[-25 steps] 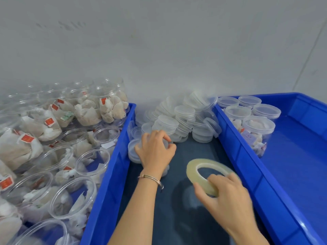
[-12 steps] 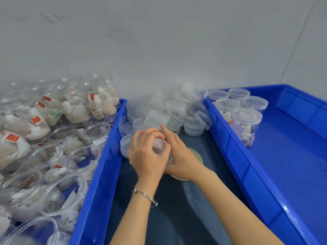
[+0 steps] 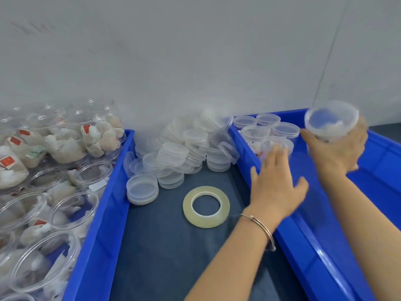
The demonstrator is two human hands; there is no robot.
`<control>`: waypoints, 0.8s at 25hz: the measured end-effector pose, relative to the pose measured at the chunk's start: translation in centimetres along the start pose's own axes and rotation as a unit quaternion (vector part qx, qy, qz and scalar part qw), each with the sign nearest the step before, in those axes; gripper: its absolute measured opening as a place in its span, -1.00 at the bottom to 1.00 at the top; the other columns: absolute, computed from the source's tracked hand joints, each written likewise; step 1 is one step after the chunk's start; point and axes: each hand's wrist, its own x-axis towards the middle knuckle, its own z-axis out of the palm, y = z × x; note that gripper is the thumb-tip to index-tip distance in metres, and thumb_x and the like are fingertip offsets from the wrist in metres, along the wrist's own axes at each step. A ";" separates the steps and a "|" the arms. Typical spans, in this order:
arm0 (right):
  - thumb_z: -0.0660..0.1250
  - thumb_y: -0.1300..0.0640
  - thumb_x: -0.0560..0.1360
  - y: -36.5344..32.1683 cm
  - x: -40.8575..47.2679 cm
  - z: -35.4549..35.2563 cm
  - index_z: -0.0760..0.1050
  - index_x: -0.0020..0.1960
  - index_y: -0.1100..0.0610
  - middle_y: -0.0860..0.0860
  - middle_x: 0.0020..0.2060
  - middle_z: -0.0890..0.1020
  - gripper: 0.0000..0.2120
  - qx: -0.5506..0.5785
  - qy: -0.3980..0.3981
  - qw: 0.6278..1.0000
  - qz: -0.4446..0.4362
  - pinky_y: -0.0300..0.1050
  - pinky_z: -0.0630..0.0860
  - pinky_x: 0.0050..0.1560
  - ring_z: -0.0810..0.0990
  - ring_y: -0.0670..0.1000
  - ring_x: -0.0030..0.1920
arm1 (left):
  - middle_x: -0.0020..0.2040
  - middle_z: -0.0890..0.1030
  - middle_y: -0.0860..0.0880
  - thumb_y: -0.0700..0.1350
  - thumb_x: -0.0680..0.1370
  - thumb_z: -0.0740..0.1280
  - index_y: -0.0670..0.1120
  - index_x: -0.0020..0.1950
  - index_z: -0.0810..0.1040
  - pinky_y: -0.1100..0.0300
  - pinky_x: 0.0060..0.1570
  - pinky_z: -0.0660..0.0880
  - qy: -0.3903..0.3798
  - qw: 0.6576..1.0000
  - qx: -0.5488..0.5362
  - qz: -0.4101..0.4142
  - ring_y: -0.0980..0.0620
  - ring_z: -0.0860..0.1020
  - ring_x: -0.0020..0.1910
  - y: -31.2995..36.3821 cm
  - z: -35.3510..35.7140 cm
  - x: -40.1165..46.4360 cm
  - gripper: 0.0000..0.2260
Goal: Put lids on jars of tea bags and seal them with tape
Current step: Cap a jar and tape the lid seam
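My right hand (image 3: 338, 153) grips a lidded clear jar of tea bags (image 3: 331, 120), held tilted in the air above the right blue bin (image 3: 325, 246). My left hand (image 3: 276, 187), with a bracelet on the wrist, reaches over that bin's left wall with fingers spread, holding nothing. Its fingertips are close to a lidded jar (image 3: 280, 144) standing in the bin; contact is blurred. A roll of clear tape (image 3: 206, 209) lies flat on the dark table between the bins. A heap of clear lids (image 3: 180, 153) sits behind it.
The left blue bin (image 3: 102, 224) holds several open jars of tea bags (image 3: 71, 209). Several lidded jars (image 3: 267, 120) stand at the back of the right bin. A grey wall rises close behind everything.
Both hands left the spot by the lids and swung right. My right hand now carries a lidded jar over the right bin. The tape roll lies uncovered on the table.
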 end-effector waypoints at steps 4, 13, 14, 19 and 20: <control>0.59 -0.15 0.18 5.4 0.5 1.6 0.21 0.41 0.12 0.08 0.34 0.42 -0.04 0.016 -0.062 0.985 0.162 0.15 0.41 0.26 0.43 0.16 0.30 | 0.57 0.03 -0.01 -0.02 0.59 0.25 -0.14 0.51 0.12 -0.19 0.48 0.01 -0.102 0.991 0.076 -0.041 -0.01 -0.04 0.55 -1.9 2.7 -1.0 -0.44; 0.17 0.12 0.54 5.5 0.3 2.5 0.42 0.12 0.08 0.12 0.24 0.41 -0.82 0.120 -0.291 0.921 0.230 -0.01 0.39 0.10 0.37 0.04 0.12 | 0.55 0.14 -0.01 0.01 0.63 0.19 -0.14 0.48 0.25 -0.15 0.49 0.00 -0.103 0.994 0.017 -0.015 0.09 -0.08 0.55 -2.8 2.3 -1.4 -0.54; 0.18 0.11 0.55 4.7 0.3 2.4 0.38 0.28 0.13 0.17 0.33 0.36 -0.68 0.059 -0.257 0.944 0.197 0.05 0.37 0.16 0.39 0.11 0.15 | 0.53 0.20 -0.01 -0.01 0.63 0.20 -0.13 0.46 0.29 -0.13 0.48 0.04 -0.093 0.996 -0.008 -0.008 0.07 0.00 0.55 -2.9 1.6 -1.7 -0.57; 0.16 0.20 0.46 -4.4 -3.8 3.6 0.26 0.41 0.13 0.05 0.25 0.37 -0.49 0.157 -0.120 0.976 -0.095 -0.26 0.40 0.08 0.47 -0.11 0.00 | 0.23 0.54 -0.04 -0.18 0.56 0.28 -0.14 0.24 0.54 0.09 0.22 0.42 0.093 0.995 -0.029 0.018 0.00 0.50 0.19 -4.2 -6.2 -3.2 -0.75; 0.16 0.23 0.46 -6.3 -6.0 4.6 0.29 0.38 0.10 0.02 0.20 0.40 -0.51 0.187 -0.163 0.961 -0.120 -0.26 0.43 0.03 0.48 -0.16 -0.06 | 0.20 0.55 -0.01 -0.17 0.56 0.28 -0.11 0.22 0.54 0.08 0.18 0.45 0.120 0.993 -0.013 -0.002 0.01 0.52 0.14 -4.5 -8.4 -3.7 -0.76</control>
